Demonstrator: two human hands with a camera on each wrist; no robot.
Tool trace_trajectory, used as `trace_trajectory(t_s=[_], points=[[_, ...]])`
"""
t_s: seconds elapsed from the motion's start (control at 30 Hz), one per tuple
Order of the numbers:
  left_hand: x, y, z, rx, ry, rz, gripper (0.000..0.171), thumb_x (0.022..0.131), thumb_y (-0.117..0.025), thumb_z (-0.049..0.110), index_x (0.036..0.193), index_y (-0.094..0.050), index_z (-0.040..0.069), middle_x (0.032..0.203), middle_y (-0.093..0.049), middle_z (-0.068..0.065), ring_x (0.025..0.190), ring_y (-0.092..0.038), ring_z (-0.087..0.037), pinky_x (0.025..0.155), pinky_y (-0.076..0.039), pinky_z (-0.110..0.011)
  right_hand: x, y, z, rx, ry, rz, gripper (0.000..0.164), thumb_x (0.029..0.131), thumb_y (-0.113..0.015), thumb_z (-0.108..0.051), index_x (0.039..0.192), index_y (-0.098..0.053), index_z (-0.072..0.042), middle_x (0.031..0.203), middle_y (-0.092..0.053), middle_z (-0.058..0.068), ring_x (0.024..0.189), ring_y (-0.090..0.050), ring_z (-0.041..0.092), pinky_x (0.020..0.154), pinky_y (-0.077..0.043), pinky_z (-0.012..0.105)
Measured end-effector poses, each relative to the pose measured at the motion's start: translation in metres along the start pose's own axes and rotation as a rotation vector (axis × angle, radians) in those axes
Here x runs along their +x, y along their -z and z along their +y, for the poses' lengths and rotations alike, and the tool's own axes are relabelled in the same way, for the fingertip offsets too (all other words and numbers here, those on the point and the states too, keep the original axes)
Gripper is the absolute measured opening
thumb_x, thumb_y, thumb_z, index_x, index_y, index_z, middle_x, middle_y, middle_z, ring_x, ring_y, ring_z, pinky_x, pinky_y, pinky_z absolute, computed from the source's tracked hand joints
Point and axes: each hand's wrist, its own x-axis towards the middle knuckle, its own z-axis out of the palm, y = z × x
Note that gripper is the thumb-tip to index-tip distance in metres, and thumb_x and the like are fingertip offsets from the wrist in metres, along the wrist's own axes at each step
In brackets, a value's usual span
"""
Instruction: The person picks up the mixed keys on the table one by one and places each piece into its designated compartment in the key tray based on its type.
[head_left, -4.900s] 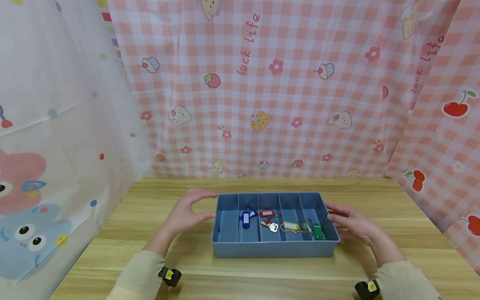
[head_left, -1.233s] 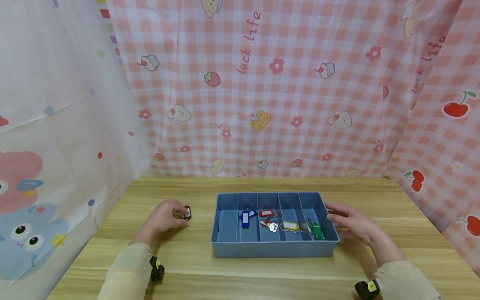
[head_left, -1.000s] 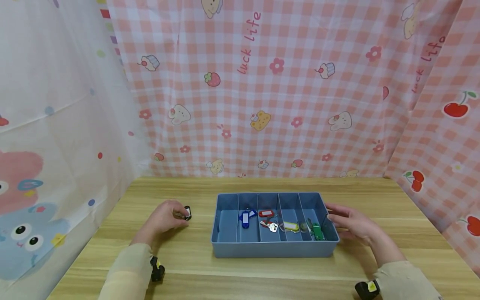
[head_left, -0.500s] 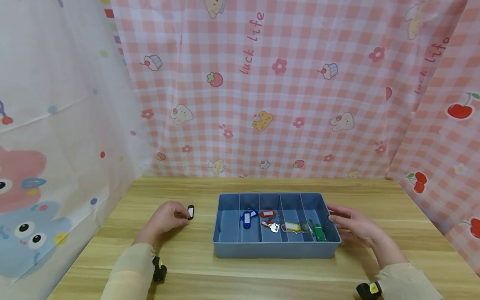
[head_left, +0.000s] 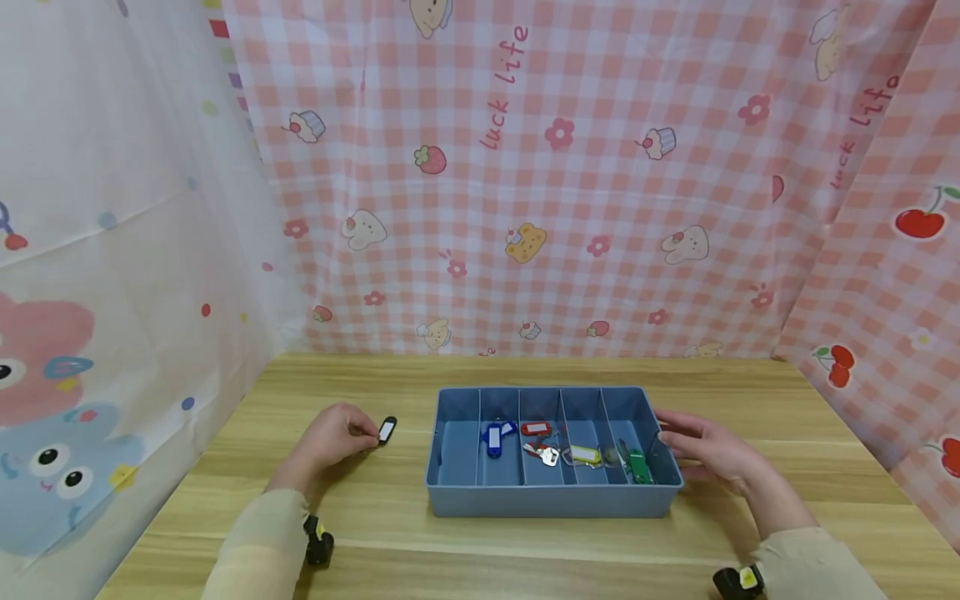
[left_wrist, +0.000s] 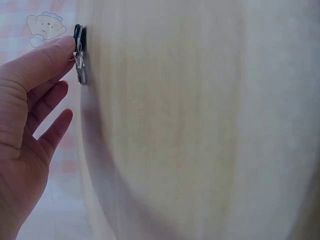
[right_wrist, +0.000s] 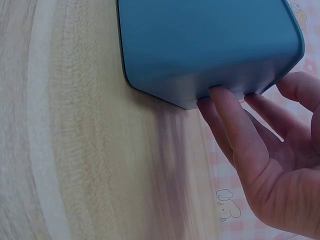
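My left hand (head_left: 334, 437) pinches a black key tag (head_left: 387, 430) with a white label between thumb and forefinger, left of the box. In the left wrist view a metal ring and key (left_wrist: 81, 69) hang from the tag, close over the wood. A blue-grey box (head_left: 553, 502) with dividers stands in the middle. My right hand (head_left: 708, 450) rests its extended fingertips against the box's right end, thumb by the rim. Inside lie blue tags (head_left: 494, 441), a red tag (head_left: 536, 428), a silver key (head_left: 550, 456), a yellow tag (head_left: 585, 454) and a green tag (head_left: 638, 467).
The leftmost compartment (head_left: 456, 450) of the box holds nothing. Wooden tabletop (head_left: 405, 550) surrounds the box. A pink checked cloth (head_left: 480, 250) hangs behind the table, and a white printed cloth (head_left: 150, 275) hangs at the left.
My left hand has left the box's left end and moved left, where it holds the black key tag. The tag has lately turned and tilted rightward. Box and right hand stay put.
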Motion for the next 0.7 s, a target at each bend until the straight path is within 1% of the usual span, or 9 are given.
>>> trace_trajectory(t_s=[0.17, 0.3, 0.57, 0.7], points=[[0.0000, 0.0022, 0.0034, -0.030, 0.013, 0.023, 0.004, 0.081, -0.080, 0.004, 0.080, -0.078, 0.007, 0.082, -0.072, 0.001, 0.072, -0.063, -0.011, 0.067, -0.053, -0.031, 0.0004, 0.0001, 0.0008, 0.007, 0.009, -0.009, 0.066, 0.104, -0.054, -0.018, 0.153, -0.017, 0.007, 0.143, -0.042, 0.035, 0.112, -0.060, 0.025, 0.089, -0.053, 0.045], [0.0002, 0.0040, 0.0066, -0.013, 0.017, 0.048, 0.003, 0.081, -0.080, 0.005, 0.081, -0.077, 0.006, 0.082, -0.071, 0.002, 0.075, -0.063, -0.012, 0.070, -0.052, -0.033, 0.0004, 0.0001, 0.0009, 0.009, 0.011, -0.009, 0.066, 0.104, -0.054, -0.018, 0.153, -0.017, 0.007, 0.142, -0.043, 0.034, 0.111, -0.060, 0.024, 0.089, -0.054, 0.045], [-0.0013, 0.0054, 0.0095, 0.043, 0.033, 0.071, 0.005, 0.083, -0.079, 0.009, 0.080, -0.077, 0.012, 0.083, -0.069, 0.006, 0.085, -0.059, -0.017, 0.078, -0.050, -0.040, -0.0009, -0.0016, -0.0005, -0.008, 0.010, 0.007, 0.069, 0.102, -0.058, -0.022, 0.152, -0.020, 0.007, 0.141, -0.044, 0.033, 0.109, -0.061, 0.024, 0.089, -0.054, 0.046], [-0.0014, 0.0069, 0.0104, 0.051, 0.027, 0.082, 0.006, 0.085, -0.079, 0.010, 0.080, -0.077, 0.012, 0.084, -0.069, 0.006, 0.086, -0.059, -0.018, 0.080, -0.049, -0.043, -0.0004, -0.0007, 0.0000, 0.003, 0.011, -0.003, 0.069, 0.102, -0.057, -0.022, 0.152, -0.019, 0.007, 0.140, -0.046, 0.031, 0.108, -0.062, 0.022, 0.088, -0.054, 0.045]])
